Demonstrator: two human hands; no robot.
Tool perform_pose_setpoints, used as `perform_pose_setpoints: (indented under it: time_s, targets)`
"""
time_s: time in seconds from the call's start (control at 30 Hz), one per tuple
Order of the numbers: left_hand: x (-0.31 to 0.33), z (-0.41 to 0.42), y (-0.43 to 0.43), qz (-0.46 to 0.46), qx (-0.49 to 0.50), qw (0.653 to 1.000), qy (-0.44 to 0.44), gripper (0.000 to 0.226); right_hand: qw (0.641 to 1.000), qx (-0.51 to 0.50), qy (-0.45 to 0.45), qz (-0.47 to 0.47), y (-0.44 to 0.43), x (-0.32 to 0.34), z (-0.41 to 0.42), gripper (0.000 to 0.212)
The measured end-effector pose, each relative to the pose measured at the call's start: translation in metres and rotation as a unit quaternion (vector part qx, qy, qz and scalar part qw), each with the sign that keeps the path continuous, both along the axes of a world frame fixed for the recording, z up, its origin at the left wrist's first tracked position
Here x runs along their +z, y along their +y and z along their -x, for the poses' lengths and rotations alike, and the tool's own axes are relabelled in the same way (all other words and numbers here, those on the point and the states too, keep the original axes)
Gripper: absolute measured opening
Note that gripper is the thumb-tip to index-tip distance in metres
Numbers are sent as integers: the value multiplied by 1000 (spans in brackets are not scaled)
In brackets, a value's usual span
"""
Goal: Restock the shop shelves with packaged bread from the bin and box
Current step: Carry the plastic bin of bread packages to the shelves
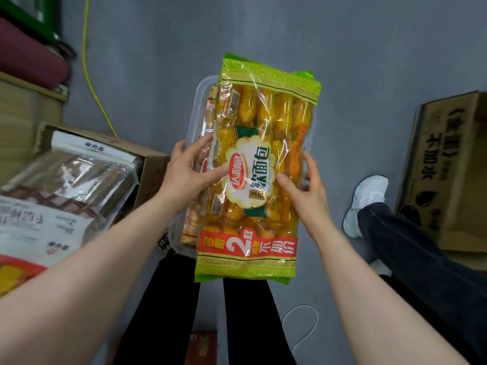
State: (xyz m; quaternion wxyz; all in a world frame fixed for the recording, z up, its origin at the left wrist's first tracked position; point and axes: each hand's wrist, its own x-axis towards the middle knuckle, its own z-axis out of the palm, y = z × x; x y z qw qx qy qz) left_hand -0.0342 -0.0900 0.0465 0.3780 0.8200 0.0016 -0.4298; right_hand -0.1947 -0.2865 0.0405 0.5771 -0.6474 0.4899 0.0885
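The left grip (189,172) and right grip (303,185) each hold one long side of a green and yellow see-through pack of soft bread (259,122), in the middle, just over the clear plastic bin (196,101) with more packs inside. The brown cardboard box (152,164) at 9 o'clock holds packs too. No shelf shows, so I think lots is left to do.

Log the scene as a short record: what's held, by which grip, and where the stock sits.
held item: green-and-yellow bread pack
left grip: holds pack's left edge, thumb on front
right grip: holds pack's right edge, thumb on front
below pack: clear bin with more packs
left: open cardboard box of packaged goods
right: second cardboard box; another person's white shoe
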Motion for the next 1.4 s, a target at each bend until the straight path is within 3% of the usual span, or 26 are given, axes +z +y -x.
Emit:
perform_pose_setpoints:
  time_s: [0.33,0.63,0.83,1.07,1.4]
  targets:
    - [212,-5,-36,22,-12,999,-43,77,998,6,-42,42,-33,211,-3,71]
    - [343,-16,-80,64,4,993,-99,76,990,22,-103,90,-85,341,-21,73]
    - [384,-35,-111,93,25,989,-112,76,988,46,-109,102,-124,389,-52,83]
    - [390,-105,-162,121,15,990,-70,97,989,29,-106,102,-177,399,-113,80]
    - [415,-244,-274,124,-57,987,-81,84,989,-44,-105,91,-265,423,-225,80]
